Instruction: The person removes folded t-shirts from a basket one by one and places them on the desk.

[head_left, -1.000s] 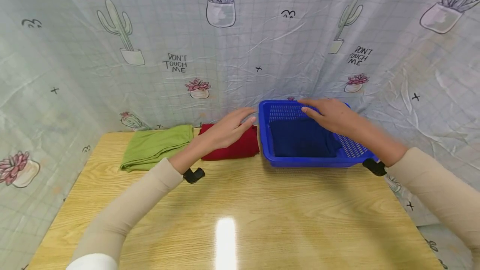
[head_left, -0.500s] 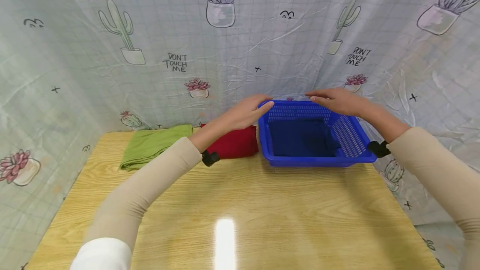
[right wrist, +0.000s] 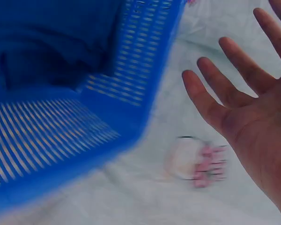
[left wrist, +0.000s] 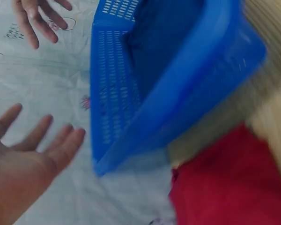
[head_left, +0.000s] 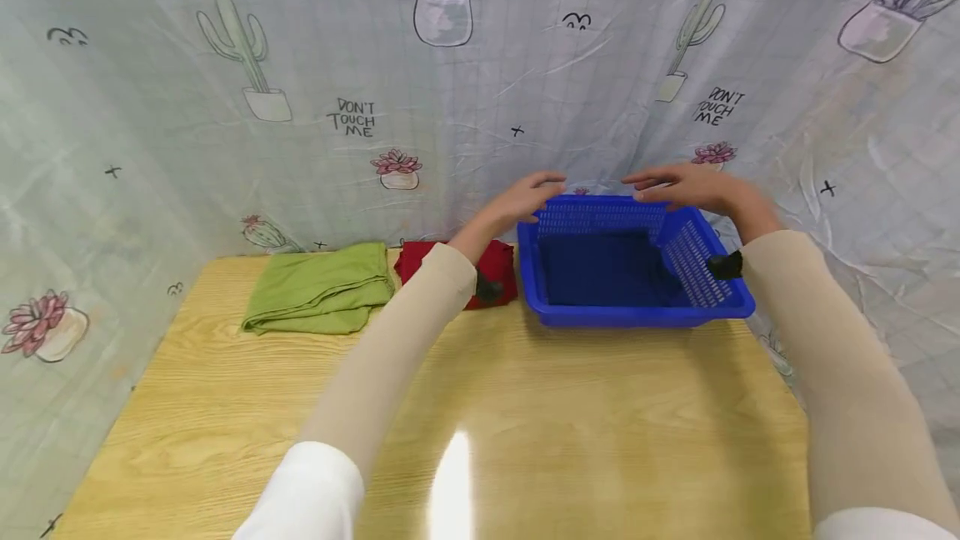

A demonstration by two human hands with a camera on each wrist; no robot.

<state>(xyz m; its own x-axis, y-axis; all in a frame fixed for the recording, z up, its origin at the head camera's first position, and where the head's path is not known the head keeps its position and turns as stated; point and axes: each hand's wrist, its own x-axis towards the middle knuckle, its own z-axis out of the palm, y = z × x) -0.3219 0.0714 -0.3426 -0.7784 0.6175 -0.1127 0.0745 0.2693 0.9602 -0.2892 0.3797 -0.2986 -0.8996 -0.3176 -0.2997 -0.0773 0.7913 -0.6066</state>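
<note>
A blue plastic basket (head_left: 637, 317) with slotted walls stands at the back right of the table. Inside it lies a folded dark navy cloth (head_left: 600, 269). Above the basket's back left corner is my left hand (head_left: 517, 200), fingers spread and holding nothing; the left wrist view shows this hand (left wrist: 28, 164) beside the rim, apart from it. My right hand (head_left: 693, 186) hovers over the back right part of the rim. In the right wrist view its fingers are spread, with bare curtain behind them.
Left of the basket lies a folded red cloth (head_left: 495, 261), partly covered by my left forearm. A folded green cloth (head_left: 322, 286) lies farther left. A cactus-print curtain (head_left: 465, 107) hangs right behind the wooden table (head_left: 585, 415).
My left hand has moved right and up, from over the red cloth to the basket's back left corner. The right hand has risen from inside the basket area toward its back rim.
</note>
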